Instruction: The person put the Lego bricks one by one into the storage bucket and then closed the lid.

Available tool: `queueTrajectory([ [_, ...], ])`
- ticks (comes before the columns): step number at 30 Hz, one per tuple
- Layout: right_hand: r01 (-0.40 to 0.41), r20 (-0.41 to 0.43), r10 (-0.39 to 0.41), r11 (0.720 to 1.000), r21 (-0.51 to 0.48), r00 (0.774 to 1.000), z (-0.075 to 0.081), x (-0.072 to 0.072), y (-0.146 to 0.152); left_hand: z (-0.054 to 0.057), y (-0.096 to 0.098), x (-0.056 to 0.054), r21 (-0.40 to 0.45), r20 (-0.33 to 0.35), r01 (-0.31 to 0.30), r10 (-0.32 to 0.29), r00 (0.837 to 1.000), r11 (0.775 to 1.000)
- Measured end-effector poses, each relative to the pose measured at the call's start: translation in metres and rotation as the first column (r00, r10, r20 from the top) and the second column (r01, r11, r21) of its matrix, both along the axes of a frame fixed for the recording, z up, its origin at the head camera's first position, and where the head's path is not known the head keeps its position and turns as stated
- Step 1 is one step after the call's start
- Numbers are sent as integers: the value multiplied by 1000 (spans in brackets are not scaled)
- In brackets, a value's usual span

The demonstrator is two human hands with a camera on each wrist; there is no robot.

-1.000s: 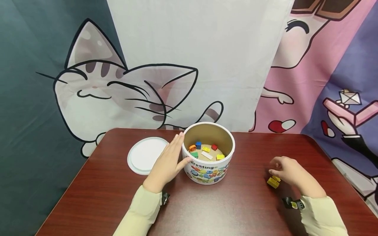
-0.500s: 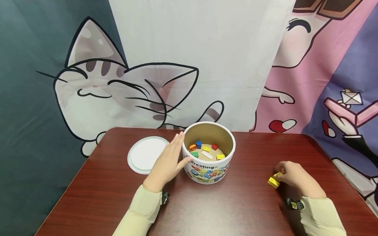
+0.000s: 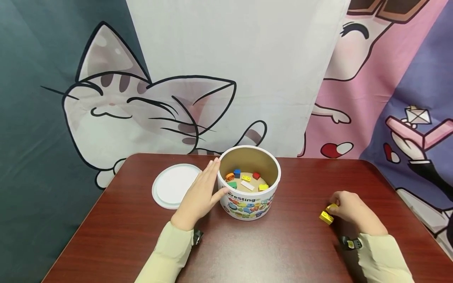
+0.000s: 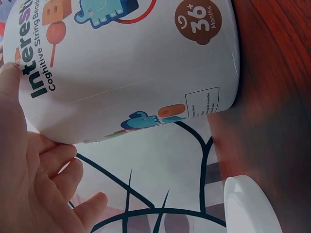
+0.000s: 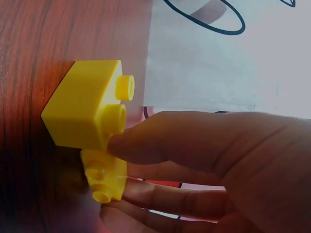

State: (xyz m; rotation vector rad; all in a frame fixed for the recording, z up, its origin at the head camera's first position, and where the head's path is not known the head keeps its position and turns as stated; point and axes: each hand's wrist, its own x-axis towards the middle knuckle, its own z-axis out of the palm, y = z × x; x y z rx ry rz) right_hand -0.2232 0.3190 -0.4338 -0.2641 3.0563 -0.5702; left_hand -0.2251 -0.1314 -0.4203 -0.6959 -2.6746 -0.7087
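A white printed bucket (image 3: pixel 247 208) stands at the table's middle with several toy building bricks on its floor. My left hand (image 3: pixel 198 194) lies along its left side, fingers straight at the rim and the thumb against the front wall. At the right, two yellow building bricks sit side by side on the table. My right hand (image 3: pixel 352 210) pinches the farther yellow brick (image 5: pixel 109 170) between thumb and fingers. The nearer yellow brick (image 5: pixel 80 107) sits right beside the thumb tip, its studs showing in the right wrist view.
A round white lid (image 3: pixel 173 186) lies flat on the dark red wooden table (image 3: pixel 283 251), left of the bucket. Behind the table's far edge hangs a cartoon-printed cloth (image 3: pixel 269 59). Inside the bucket are red, blue, green, white, orange and yellow pieces.
My right hand has come down onto the farther yellow brick, and its fingers have closed round it. The left hand has stayed at the bucket.
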Motion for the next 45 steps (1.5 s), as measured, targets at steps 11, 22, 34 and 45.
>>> queueTrajectory([
  [11,-35,-176,27,999,-41,984,9,1,-18,-1,0,-1,5,2,0,0,1000,1000],
  [22,-117,-373,57,983,-143,926,24,7,-59,-2,0,0,4,-7,-2,2,1000,1000],
  [34,-210,-551,15,933,-292,834,39,13,-96,-1,0,1,0,-10,-1,1,1000,1000],
  [45,-346,-642,18,854,-389,767,53,11,-127,-1,-1,1,-3,-4,-7,7,1000,1000],
])
